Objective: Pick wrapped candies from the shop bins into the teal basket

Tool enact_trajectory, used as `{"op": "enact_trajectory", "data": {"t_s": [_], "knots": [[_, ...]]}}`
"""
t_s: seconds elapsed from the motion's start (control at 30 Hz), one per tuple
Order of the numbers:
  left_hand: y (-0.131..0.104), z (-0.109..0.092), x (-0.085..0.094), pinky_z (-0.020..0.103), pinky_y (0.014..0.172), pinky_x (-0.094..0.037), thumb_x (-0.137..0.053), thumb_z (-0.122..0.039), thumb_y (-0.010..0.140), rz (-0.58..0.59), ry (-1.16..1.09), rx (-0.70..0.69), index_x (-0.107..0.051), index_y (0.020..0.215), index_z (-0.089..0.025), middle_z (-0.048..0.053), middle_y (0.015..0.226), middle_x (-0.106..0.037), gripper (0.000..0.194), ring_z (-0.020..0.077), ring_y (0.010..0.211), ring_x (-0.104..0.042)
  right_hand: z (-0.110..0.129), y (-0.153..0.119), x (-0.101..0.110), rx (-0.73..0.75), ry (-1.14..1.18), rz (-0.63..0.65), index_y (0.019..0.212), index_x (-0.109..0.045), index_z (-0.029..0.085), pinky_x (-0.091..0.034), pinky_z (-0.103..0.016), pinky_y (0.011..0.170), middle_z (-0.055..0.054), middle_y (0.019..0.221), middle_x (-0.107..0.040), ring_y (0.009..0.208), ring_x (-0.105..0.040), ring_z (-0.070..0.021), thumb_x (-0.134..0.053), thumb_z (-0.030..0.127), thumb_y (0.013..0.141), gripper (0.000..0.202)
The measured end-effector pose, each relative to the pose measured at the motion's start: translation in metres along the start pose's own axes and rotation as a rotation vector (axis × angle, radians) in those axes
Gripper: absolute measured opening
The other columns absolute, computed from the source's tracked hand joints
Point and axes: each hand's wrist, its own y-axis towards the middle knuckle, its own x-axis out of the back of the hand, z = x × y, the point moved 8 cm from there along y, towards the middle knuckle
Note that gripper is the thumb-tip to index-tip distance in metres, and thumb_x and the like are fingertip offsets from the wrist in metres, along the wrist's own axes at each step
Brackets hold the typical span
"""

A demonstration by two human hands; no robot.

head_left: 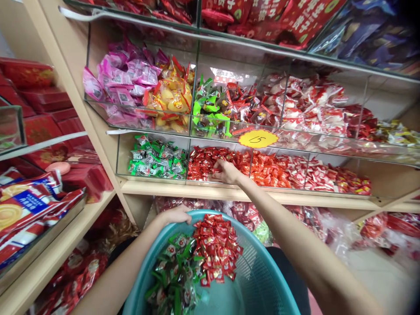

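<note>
On the low shelf, the right grip [228, 171] is down at the red sweets [205, 157], fingers bent; can't tell how far open it is or if it has any. Those sweets lie by its fingertips & to its L; orange sweets [265, 169] are just R. Left grip [177, 215] is closed on the rim of the tub [262, 262]. Inside, a red pile [218, 249] touches a green pile [175, 273]. Up & R of the right grip, a yellow tag [258, 138] says "15". Far L, blue & red packs [31, 205] have words too small to read. Top red bags [306, 19] have big white writing, pt. cut off.
</note>
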Motion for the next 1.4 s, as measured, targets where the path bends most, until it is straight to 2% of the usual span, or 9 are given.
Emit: {"op": "enact_trajectory", "data": {"t_s": [0.13,0.2,0.33,0.43,0.57,0.73,1.03,1.2,1.4], "knots": [[-0.001,-0.001,0.001,0.019,0.046,-0.037,-0.052,-0.021,0.051,-0.009,0.006,0.000,-0.060,0.064,-0.017,-0.004,0.057,-0.055,0.016,0.0120,0.054,-0.050,0.020,-0.048,0.035,0.127,0.283,-0.205,0.090,-0.055,0.016,-0.039,-0.022,0.065,0.000,0.076,-0.057,0.069,-0.049,-0.0107,-0.055,0.033,0.076,0.022],[-0.001,-0.002,0.001,0.019,0.045,-0.037,-0.052,-0.021,0.050,-0.006,0.008,-0.006,-0.059,0.062,-0.017,-0.004,0.056,-0.055,0.014,0.0118,0.053,-0.050,0.021,-0.081,0.038,0.141,0.501,-0.231,0.086,-0.054,0.017,-0.040,-0.023,0.062,0.001,0.074,-0.056,0.067,-0.050,-0.0107,-0.056,0.038,0.075,0.023],[0.002,-0.001,0.000,0.019,0.045,-0.038,-0.052,-0.021,0.050,-0.001,0.015,-0.018,-0.059,0.060,-0.016,-0.004,0.055,-0.055,0.013,0.0121,0.053,-0.050,-0.001,-0.137,0.001,0.024,0.662,-0.111,0.090,-0.052,0.019,-0.041,-0.025,0.060,0.001,0.071,-0.055,0.064,-0.050,-0.0114,-0.059,0.040,0.073,0.028],[0.005,0.000,-0.002,0.019,0.046,-0.039,-0.052,-0.021,0.051,0.008,0.010,-0.035,-0.062,0.066,-0.016,-0.004,0.058,-0.057,0.019,0.0129,0.055,-0.052,-0.029,-0.156,-0.034,-0.071,0.639,-0.086,0.088,-0.052,0.018,-0.040,-0.024,0.057,0.001,0.069,-0.054,0.061,-0.048,-0.0112,-0.062,0.040,0.071,0.030],[0.006,0.004,-0.003,0.019,0.047,-0.039,-0.050,-0.021,0.051,0.019,0.008,-0.034,-0.065,0.075,-0.017,-0.003,0.064,-0.062,0.028,0.0136,0.057,-0.055,-0.053,-0.155,-0.074,-0.119,0.697,-0.058,0.084,-0.052,0.018,-0.041,-0.025,0.058,0.001,0.071,-0.054,0.062,-0.050,-0.0115,-0.062,0.041,0.070,0.029],[0.003,0.003,-0.003,0.019,0.046,-0.037,-0.050,-0.022,0.052,0.028,0.011,-0.032,-0.066,0.078,-0.016,-0.003,0.066,-0.063,0.030,0.0121,0.054,-0.053,-0.057,-0.145,-0.093,-0.136,0.637,-0.056,0.082,-0.051,0.018,-0.039,-0.023,0.050,0.000,0.069,-0.055,0.055,-0.049,-0.0108,-0.060,0.043,0.070,0.029],[0.004,0.002,-0.003,0.020,0.049,-0.039,-0.050,-0.021,0.052,0.028,0.023,-0.041,-0.066,0.078,-0.016,-0.003,0.066,-0.062,0.031,0.0137,0.058,-0.055,-0.040,-0.144,-0.096,-0.093,0.397,-0.065,0.083,-0.056,0.017,-0.039,-0.024,0.057,0.001,0.066,-0.055,0.059,-0.049,-0.0121,-0.055,0.034,0.075,0.019],[0.005,0.004,-0.003,0.019,0.046,-0.037,-0.051,-0.021,0.051,0.020,0.033,-0.027,-0.066,0.078,-0.016,-0.003,0.064,-0.061,0.032,0.0130,0.054,-0.053,-0.028,-0.146,-0.096,-0.009,0.311,-0.105,0.081,-0.055,0.018,-0.041,-0.025,0.060,-0.002,0.078,-0.055,0.065,-0.051,-0.0128,-0.053,0.030,0.077,0.013],[0.005,0.004,0.000,0.019,0.045,-0.037,-0.052,-0.022,0.051,-0.001,0.065,-0.041,-0.066,0.073,-0.016,-0.004,0.062,-0.059,0.027,0.0129,0.055,-0.052,-0.006,-0.146,-0.062,0.047,0.139,-0.190,0.081,-0.056,0.019,-0.041,-0.027,0.063,-0.005,0.081,-0.056,0.067,-0.052,-0.0155,-0.049,0.036,0.081,0.019]]}}
